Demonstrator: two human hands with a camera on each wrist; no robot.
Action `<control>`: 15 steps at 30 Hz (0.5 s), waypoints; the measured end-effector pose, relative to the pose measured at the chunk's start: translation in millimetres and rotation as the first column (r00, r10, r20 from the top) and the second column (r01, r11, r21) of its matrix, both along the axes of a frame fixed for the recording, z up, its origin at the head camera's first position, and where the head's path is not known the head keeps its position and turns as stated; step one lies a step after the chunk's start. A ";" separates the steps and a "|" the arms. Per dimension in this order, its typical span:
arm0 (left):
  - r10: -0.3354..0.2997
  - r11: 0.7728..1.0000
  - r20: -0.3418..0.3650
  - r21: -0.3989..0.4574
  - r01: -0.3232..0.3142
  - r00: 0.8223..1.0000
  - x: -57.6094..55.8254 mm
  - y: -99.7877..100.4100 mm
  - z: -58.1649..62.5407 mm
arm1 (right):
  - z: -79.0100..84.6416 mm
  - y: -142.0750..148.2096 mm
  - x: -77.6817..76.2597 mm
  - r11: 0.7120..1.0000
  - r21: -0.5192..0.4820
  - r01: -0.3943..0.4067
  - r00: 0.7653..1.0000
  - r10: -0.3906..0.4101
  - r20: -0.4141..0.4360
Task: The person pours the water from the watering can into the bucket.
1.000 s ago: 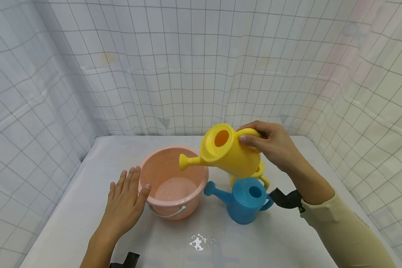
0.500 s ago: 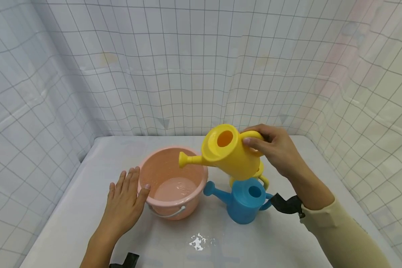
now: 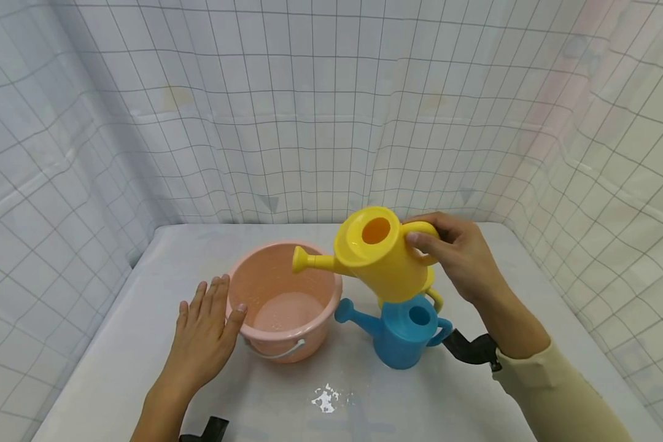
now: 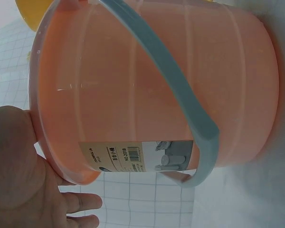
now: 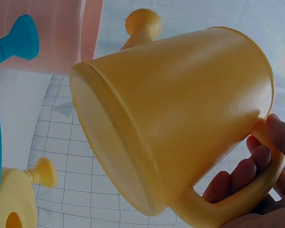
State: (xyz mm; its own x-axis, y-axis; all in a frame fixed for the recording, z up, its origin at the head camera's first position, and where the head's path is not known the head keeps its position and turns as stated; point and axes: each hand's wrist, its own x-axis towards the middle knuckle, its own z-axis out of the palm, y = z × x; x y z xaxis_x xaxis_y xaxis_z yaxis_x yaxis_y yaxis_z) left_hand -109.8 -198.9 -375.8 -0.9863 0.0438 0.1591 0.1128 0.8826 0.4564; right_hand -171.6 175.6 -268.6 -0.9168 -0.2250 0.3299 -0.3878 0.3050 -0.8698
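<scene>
My right hand (image 3: 464,258) grips the handle of a yellow watering can (image 3: 381,264) and holds it up, tilted, with its spout over a pink bucket (image 3: 315,344). In the right wrist view, fingers curl through the loop of that yellow can (image 5: 180,114). My left hand (image 3: 204,337) lies against the bucket's left rim with straight fingers. Seen from the left wrist, the hand (image 4: 28,175) touches the rim of the bucket (image 4: 114,95), whose grey handle (image 4: 175,85) hangs down. A blue watering can (image 3: 400,337) stands under the raised one.
A second yellow watering can (image 3: 436,298) stands behind the blue one, mostly hidden. A small puddle (image 3: 326,399) lies on the white table (image 3: 271,411) in front of the bucket. Grid-patterned curtains (image 3: 331,123) enclose the back and sides.
The raised yellow watering can has tipped back toward upright, and my right hand has dropped slightly and moved a little right. My left hand stays at the bucket's rim.
</scene>
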 end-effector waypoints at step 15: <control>0.000 1.000 0.005 0.007 0.000 1.000 -0.5 -0.3 0.2 | -8.8 5.0 6.0 0.997 -0.064 0.037 0.999 -0.036 0.017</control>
State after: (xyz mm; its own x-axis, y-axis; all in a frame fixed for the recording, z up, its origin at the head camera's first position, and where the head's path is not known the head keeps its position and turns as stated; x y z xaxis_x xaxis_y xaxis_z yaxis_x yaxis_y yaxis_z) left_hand -110.3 -199.2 -375.6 -0.9870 0.0430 0.1547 0.1109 0.8795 0.4628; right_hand -165.7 180.6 -277.4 -0.9292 -0.1699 0.3282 -0.3636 0.2625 -0.8938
